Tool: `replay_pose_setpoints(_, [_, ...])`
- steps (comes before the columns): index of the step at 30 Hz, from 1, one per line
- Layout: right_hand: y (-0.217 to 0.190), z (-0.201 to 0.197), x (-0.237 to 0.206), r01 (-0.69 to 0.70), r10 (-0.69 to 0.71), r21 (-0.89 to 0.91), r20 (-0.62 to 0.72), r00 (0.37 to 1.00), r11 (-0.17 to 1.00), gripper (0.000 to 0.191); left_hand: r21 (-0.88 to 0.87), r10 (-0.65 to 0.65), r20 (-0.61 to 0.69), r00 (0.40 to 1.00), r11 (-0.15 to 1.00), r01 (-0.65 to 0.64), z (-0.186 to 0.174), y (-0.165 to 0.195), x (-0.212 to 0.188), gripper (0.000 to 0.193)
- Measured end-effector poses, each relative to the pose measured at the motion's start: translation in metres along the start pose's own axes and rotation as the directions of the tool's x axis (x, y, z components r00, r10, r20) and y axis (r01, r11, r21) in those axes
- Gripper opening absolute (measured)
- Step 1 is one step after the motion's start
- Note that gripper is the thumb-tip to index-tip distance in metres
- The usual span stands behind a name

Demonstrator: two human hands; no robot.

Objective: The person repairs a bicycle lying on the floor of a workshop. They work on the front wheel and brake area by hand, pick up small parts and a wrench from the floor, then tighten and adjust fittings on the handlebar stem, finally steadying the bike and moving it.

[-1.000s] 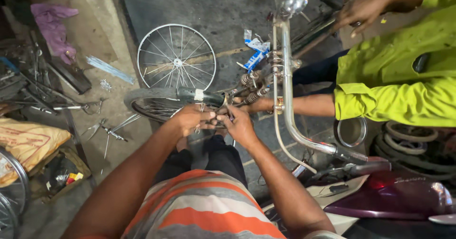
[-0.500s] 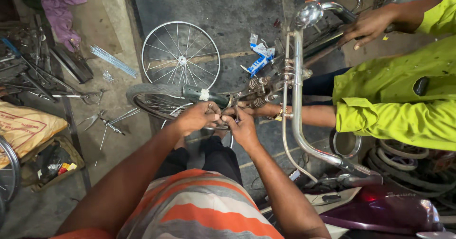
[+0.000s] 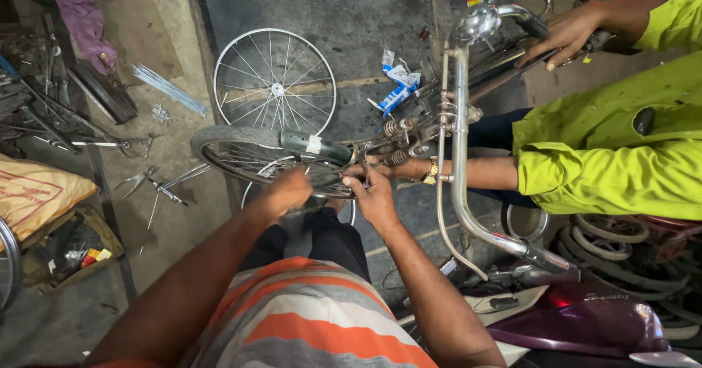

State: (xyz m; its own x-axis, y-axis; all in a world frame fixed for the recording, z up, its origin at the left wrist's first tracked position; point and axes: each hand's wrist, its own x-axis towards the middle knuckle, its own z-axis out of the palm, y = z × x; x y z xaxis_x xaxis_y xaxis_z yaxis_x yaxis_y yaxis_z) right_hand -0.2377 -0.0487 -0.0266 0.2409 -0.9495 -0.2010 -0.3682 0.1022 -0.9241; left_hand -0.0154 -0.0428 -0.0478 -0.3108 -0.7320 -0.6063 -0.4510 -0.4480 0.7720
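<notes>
Two hands meet at the rear end of an upturned bicycle frame. The person's left hand (image 3: 287, 190) is curled with its knuckles up over the mounted wheel (image 3: 252, 148), close to where the mudguard (image 3: 314, 145) ends; I cannot tell what its fingers clench, since the back of the hand hides them. The right hand (image 3: 374, 196) pinches something small at the same spot, fingers closed, though the part itself is too small to make out. A co-worker's hand (image 3: 398, 168), in a yellow-green sleeve and a wrist watch, reaches in from the right and touches the frame beside the coil springs (image 3: 401, 143); that person's other hand (image 3: 567, 35) grips the handlebar (image 3: 512, 17) area.

Three sets of fingers crowd one small point, so a slip of the pinched part could, in my judgement, nip a neighbouring finger or drop the piece to the floor (image 3: 365, 17), where it would be hard to find among scattered spokes (image 3: 170, 90) and tools (image 3: 157, 189). If the co-worker's hold loosens, the frame may tip or twist. Fingers near the wheel's spokes risk being caught should it turn.
</notes>
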Motion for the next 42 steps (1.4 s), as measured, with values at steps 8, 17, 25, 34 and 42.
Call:
replay_pose_setpoints(8, [0.015,0.001,0.003,0.054,-0.054,0.031,-0.019,0.998,0.998,0.017,-0.335,0.088,-0.257,0.962,0.926,-0.174,0.045,0.026,-0.025,0.024])
replay_pose_setpoints(17, [0.008,-0.004,0.002,0.066,-0.067,-0.023,-0.021,0.998,0.998,0.016,0.053,0.371,-0.500,0.783,0.915,-0.399,0.060,0.036,-0.032,0.027])
replay_pose_setpoints(25, [-0.024,-0.030,0.010,0.234,-0.223,-0.227,0.070,0.972,0.945,0.012,-0.230,0.140,-0.193,0.971,0.956,-0.183,0.059,0.043,-0.018,0.017])
replay_pose_setpoints(34, [-0.023,-0.055,0.002,0.346,-0.335,-0.075,0.124,0.934,0.935,0.008,0.171,0.244,-0.690,0.681,0.970,-0.175,0.124,0.068,-0.013,0.030])
replay_pose_setpoints(42, [-0.018,-0.083,-0.024,0.253,-0.253,-0.406,0.055,0.966,0.878,0.020,0.185,0.306,-0.739,0.600,0.949,-0.256,0.133,0.070,-0.008,0.017])
